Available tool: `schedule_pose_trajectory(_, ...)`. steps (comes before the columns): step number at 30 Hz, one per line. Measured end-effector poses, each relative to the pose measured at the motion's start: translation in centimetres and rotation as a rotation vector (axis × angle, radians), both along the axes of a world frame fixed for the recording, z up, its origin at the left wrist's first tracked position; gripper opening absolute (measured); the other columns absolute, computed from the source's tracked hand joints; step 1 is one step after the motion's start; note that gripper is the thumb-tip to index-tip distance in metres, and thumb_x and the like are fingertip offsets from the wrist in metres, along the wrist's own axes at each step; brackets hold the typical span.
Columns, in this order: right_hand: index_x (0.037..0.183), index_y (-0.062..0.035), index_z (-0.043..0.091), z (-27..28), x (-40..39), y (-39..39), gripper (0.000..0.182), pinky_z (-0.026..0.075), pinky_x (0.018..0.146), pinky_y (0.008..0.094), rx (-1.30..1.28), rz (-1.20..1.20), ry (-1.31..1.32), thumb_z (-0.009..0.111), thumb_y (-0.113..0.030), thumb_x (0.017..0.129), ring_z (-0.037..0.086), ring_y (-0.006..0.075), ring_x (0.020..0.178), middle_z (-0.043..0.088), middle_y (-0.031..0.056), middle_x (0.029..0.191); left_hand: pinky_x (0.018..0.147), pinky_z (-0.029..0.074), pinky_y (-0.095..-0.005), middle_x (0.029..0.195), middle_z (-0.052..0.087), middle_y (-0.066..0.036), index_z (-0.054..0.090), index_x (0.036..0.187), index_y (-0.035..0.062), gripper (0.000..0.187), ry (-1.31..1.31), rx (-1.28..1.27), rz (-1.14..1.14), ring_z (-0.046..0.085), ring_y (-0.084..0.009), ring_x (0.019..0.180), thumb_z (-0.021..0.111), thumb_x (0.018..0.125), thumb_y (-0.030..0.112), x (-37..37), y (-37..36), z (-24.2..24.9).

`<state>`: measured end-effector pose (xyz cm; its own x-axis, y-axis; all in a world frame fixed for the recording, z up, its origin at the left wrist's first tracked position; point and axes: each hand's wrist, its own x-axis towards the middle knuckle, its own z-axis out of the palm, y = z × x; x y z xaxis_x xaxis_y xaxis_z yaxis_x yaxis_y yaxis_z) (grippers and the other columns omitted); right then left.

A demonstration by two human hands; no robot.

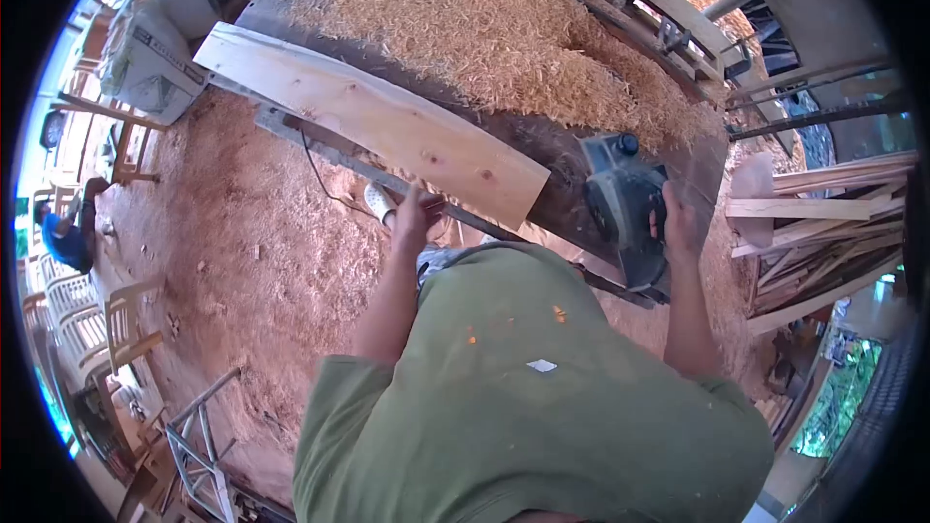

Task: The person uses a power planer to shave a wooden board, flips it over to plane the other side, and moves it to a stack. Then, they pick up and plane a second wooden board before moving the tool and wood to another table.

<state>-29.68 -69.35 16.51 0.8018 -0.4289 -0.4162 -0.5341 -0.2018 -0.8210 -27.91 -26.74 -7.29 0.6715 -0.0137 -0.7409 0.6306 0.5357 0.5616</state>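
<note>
A long pale wooden board (378, 121) with several knots lies slantwise along the near side of the workbench (557, 160). My left hand (417, 215) is at the board's near edge, its fingers curled against it; the fingertips are partly hidden. At the board's right end, a dark teal electric hand planer (620, 203) rests on the bench, tilted in view. My right hand (680, 225) is wrapped around the planer's right side. The planer and the board's end are apart, with a strip of dark bench top between them.
Wood shavings (465, 19) are heaped over the far part of the bench. Stacked timber strips (823, 223) lie at the right. Plastic chairs (82, 315), a metal frame (199, 446) and a person in blue (66, 237) are at the left. Sawdust covers the floor (242, 232).
</note>
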Motion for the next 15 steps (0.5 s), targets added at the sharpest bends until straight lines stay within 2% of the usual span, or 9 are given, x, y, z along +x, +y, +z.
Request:
schedule_pose_trajectory(2,0.086,-0.002,0.066,-0.9,1.0,0.3,0.051,0.039,0.042,0.0243,-0.003,-0.117,-0.047,0.058,-0.051,0.096,0.051,0.0127,0.044,0.058,0.004,0.06,0.086,0.051,-0.0385,0.113,0.066,-0.016,0.058,0.121,-0.0036,0.06,-0.019,-0.231,-0.034,0.065,-0.0272,0.098,0.054,0.096,0.051,0.7,-3.0,-0.1)
schedule_pose_trajectory(3,0.086,-0.002,0.066,-1.9,1.7,0.0,0.051,0.039,0.042,0.0243,0.008,-0.107,-0.063,0.058,-0.051,0.096,0.051,0.0127,0.044,0.058,0.004,0.06,0.1,0.046,-0.0451,0.122,0.06,-0.019,0.055,0.126,-0.0047,0.059,-0.009,-0.263,0.005,0.058,-0.033,0.115,0.055,0.096,0.046,0.7,-4.5,-0.3)
schedule_pose_trajectory(4,0.087,-0.0022,0.066,-3.3,2.4,-0.3,0.051,0.039,0.042,0.0248,0.041,-0.125,-0.088,0.057,-0.052,0.096,0.051,0.013,0.044,0.058,0.0042,0.06,0.096,0.05,-0.0443,0.115,0.064,-0.018,0.056,0.124,-0.0051,0.05,-0.042,-0.244,-0.002,0.063,-0.0324,0.106,0.061,0.095,0.035,0.9,-5.3,0.1)
schedule_pose_trajectory(6,0.088,-0.0024,0.066,-5.2,4.2,-1.0,0.051,0.04,0.042,0.0253,0.099,-0.104,-0.117,0.056,-0.052,0.096,0.051,0.0133,0.045,0.058,0.0044,0.06,0.086,0.055,-0.0412,0.108,0.068,-0.016,0.058,0.121,-0.005,0.044,-0.145,0.027,-0.02,0.068,-0.0309,0.093,0.068,0.09,0.023,0.7,-5.9,5.7)
schedule_pose_trajectory(10,0.086,-0.0039,0.066,-6.3,4.2,-1.7,0.053,0.041,0.042,0.0263,0.194,-0.095,-0.096,0.057,-0.056,0.094,0.052,0.0132,0.045,0.057,0.0046,0.058,0.073,0.058,-0.0375,0.1,0.07,-0.014,0.061,0.116,-0.0044,0.04,0.009,-0.062,0.099,0.071,-0.0286,0.082,0.072,0.083,0.015,0.2,-4.4,10.1)
schedule_pose_trajectory(12,0.075,-0.0044,0.063,-5.8,4.5,-1.1,0.053,0.04,0.041,0.0272,0.06,-0.121,-0.13,0.058,-0.054,0.093,0.051,0.0129,0.044,0.057,0.0044,0.059,0.068,0.057,-0.036,0.097,0.07,-0.015,0.061,0.113,-0.0052,0.042,0.007,0.161,0.043,0.071,-0.0273,0.08,0.074,0.078,0.014,0.9,-4.4,13.5)
schedule_pose_trajectory(13,0.077,-0.0029,0.065,-6.4,4.6,-1.5,0.054,0.04,0.042,0.0267,0.009,-0.123,-0.129,0.058,-0.054,0.093,0.052,0.0126,0.044,0.056,0.004,0.059,0.049,0.048,-0.0314,0.075,0.066,-0.012,0.064,0.093,-0.0074,0.03,-0.049,0.276,0.085,0.062,-0.0207,0.056,0.076,0.075,0.013,1.3,-4.5,13.3)
schedule_pose_trajectory(14,0.077,-0.0029,0.065,-6.6,4.6,-1.5,0.054,0.04,0.042,0.0267,0.024,-0.138,-0.119,0.058,-0.054,0.093,0.052,0.0126,0.044,0.056,0.004,0.059,0.049,0.048,-0.0314,0.075,0.066,-0.012,0.064,0.093,-0.0074,0.03,-0.043,0.293,0.069,0.062,-0.0207,0.056,0.076,0.075,0.013,1.8,-5.0,14.1)
schedule_pose_trajectory(15,0.079,-0.0021,0.066,-6.8,4.6,-1.5,0.054,0.04,0.043,0.0265,0.002,-0.137,-0.128,0.059,-0.054,0.092,0.052,0.0123,0.045,0.057,0.004,0.059,0.047,0.045,-0.0311,0.07,0.063,-0.01,0.065,0.086,-0.0056,0.024,-0.034,0.378,0.104,0.058,-0.019,0.051,0.075,0.074,0.013,2.2,-5.8,14.9)
